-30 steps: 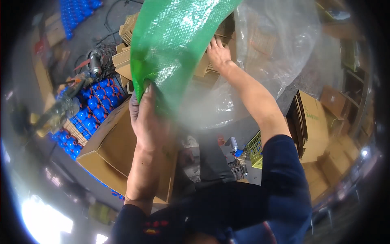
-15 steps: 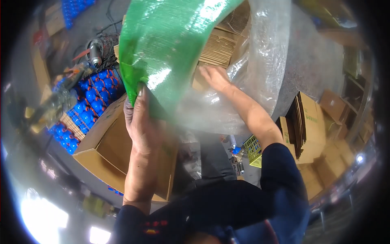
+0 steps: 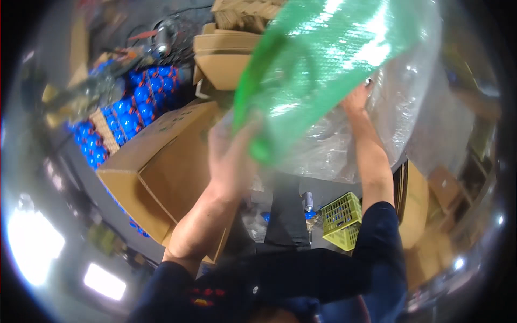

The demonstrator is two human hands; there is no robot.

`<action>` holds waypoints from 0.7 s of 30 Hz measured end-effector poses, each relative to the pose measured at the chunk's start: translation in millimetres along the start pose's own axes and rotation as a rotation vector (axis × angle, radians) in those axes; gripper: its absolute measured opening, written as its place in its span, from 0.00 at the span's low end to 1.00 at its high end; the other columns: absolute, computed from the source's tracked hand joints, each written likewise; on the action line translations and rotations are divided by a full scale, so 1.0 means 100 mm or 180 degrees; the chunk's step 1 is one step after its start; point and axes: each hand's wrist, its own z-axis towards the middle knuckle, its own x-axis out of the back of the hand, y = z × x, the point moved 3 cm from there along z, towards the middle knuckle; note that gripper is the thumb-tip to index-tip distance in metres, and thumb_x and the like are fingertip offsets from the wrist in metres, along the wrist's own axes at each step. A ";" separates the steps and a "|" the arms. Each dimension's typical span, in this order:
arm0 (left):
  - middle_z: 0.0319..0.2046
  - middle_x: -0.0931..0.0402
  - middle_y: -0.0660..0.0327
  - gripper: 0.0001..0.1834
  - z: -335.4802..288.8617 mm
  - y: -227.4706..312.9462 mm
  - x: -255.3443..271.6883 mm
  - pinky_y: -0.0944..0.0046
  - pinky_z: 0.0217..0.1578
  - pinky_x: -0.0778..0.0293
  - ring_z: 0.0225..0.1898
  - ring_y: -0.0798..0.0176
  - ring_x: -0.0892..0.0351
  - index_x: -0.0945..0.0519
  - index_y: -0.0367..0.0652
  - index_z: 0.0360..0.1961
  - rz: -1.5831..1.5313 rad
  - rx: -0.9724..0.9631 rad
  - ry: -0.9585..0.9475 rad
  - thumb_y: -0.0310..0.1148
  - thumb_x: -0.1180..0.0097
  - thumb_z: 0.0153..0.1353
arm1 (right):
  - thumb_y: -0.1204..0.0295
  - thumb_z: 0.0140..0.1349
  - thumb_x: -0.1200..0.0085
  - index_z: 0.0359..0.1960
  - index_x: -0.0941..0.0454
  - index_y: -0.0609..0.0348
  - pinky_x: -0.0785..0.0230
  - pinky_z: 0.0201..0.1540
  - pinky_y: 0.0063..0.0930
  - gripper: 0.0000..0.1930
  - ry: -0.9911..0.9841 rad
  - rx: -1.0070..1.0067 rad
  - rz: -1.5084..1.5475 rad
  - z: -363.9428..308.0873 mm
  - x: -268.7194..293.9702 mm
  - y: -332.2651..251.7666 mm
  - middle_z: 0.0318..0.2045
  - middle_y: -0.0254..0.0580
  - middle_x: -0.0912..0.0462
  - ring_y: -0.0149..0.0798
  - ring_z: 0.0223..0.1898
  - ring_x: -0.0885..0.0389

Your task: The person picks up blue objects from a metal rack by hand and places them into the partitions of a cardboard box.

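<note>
A shiny sheet of green plastic film (image 3: 323,59) spreads in front of me, with clear plastic film (image 3: 398,107) beside and under it. My left hand (image 3: 231,156), blurred, is closed on the green film's lower left edge. At the film's lower right edge is my right hand (image 3: 356,98), its fingers curled against the green film and partly covered by it. An open cardboard box (image 3: 145,161) stands tilted below and left of my left hand; its inside is partly hidden by my forearm.
Blue round parts with red rims (image 3: 129,110) are packed in rows at the left. Cardboard pieces (image 3: 223,59) are stacked behind the open box. A yellow-green plastic crate (image 3: 343,218) stands near my right elbow, with more cardboard (image 3: 414,199) beyond it. Cables and a metal cylinder (image 3: 161,40) lie at the far left.
Both hands and the green film have moved to the right in view. My right hand has left the cardboard and is now at the film's edge. More stacked cardboard shows behind the open box.
</note>
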 end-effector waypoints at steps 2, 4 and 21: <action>0.40 0.23 0.66 0.12 -0.02 0.02 0.01 0.67 0.44 0.30 0.41 0.71 0.26 0.22 0.39 0.46 0.0165 0.0109 -0.0058 0.34 0.50 0.69 | 0.52 0.50 0.35 0.71 0.47 0.46 0.51 0.63 0.70 0.48 0.0014 0.0068 -0.0021 -0.04 0.10 -0.06 0.68 0.45 0.42 0.46 0.69 0.44; 0.35 0.24 0.69 0.15 -0.06 0.10 -0.05 0.72 0.36 0.31 0.36 0.76 0.29 0.21 0.36 0.48 0.0318 0.0035 -0.0055 0.36 0.45 0.66 | 0.53 0.50 0.35 0.71 0.47 0.46 0.50 0.63 0.68 0.47 -0.0018 0.0139 0.0056 -0.19 0.13 -0.04 0.68 0.45 0.41 0.46 0.69 0.44; 0.33 0.23 0.64 0.14 -0.48 0.05 0.08 0.68 0.39 0.29 0.36 0.74 0.30 0.22 0.34 0.46 0.0291 -0.0114 -0.0181 0.36 0.48 0.69 | 0.62 0.51 0.36 0.68 0.43 0.52 0.43 0.61 0.57 0.42 -0.0595 -0.0318 0.0542 -0.47 0.05 0.47 0.63 0.44 0.35 0.44 0.64 0.37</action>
